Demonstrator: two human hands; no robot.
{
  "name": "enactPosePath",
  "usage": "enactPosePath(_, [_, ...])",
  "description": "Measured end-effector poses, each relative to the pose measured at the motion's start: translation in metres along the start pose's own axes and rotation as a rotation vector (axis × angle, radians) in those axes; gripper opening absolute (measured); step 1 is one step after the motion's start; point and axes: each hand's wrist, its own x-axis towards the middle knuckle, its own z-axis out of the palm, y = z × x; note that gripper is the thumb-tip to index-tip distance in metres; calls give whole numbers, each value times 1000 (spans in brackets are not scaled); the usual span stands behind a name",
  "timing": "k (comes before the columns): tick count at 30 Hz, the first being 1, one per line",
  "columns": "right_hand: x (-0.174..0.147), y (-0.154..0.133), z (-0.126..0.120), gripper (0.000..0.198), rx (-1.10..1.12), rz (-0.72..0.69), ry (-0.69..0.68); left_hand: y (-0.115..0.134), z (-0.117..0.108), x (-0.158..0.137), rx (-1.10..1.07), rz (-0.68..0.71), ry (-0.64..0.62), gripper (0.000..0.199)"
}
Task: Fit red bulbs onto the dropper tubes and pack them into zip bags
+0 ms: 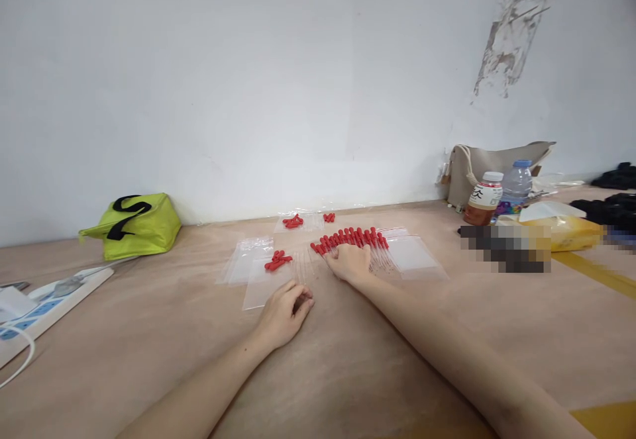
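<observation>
A row of glass droppers with red rubber bulbs [360, 237] lies on the table, bulbs toward the wall. My right hand [350, 261] reaches over the row's left end, its fingers closed on a dropper there; the fingertips partly hide it. My left hand [285, 313] rests on the table with fingers curled toward the thumb, and nothing shows in the hollow. Just beyond it lie loose thin glass tubes [299, 267] and a small pile of loose red bulbs [278, 261] on a clear zip bag [256, 293].
More flat zip bags [246, 253] lie left, others [415, 257] right. Another bulb pile [293, 221] sits near the wall. At left are a lime-green bag [142, 227] and a power strip [64, 306]; at right, a tea bottle [483, 200], a water bottle [517, 187] and a yellow tissue pack [571, 230].
</observation>
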Motion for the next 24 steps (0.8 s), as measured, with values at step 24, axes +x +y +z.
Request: enactPosePath(24, [-21, -20, -13, 22, -99, -224, -31, -16, -23, 12, 120, -21, 238, 15])
